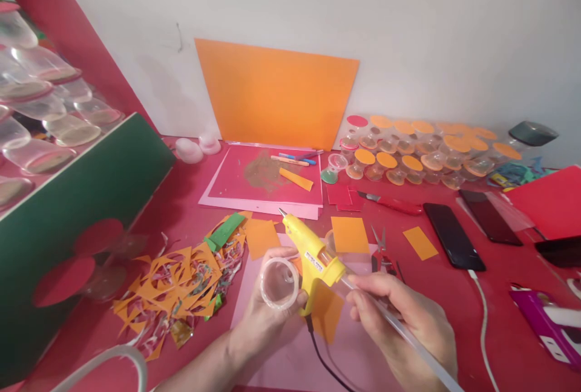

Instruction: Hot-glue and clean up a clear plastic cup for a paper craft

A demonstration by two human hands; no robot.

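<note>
The yellow glue gun point(313, 259), nozzle pointing up and away with its black cord trailing toward the viewer, is held low over a pink sheet point(281, 343) on the red bench point(190, 204). The left hand point(267, 313) has its grip closed around both the gun's handle and a small clear plastic cup point(280, 283), while the right hand point(403, 325) pinches a clear glue stick point(408, 337) entering the gun's back. Orange paper scraps point(177, 289) lie left, scissors point(384, 253) and an orange square point(349, 235) just beyond, and a phone point(454, 235) to the right.
</note>
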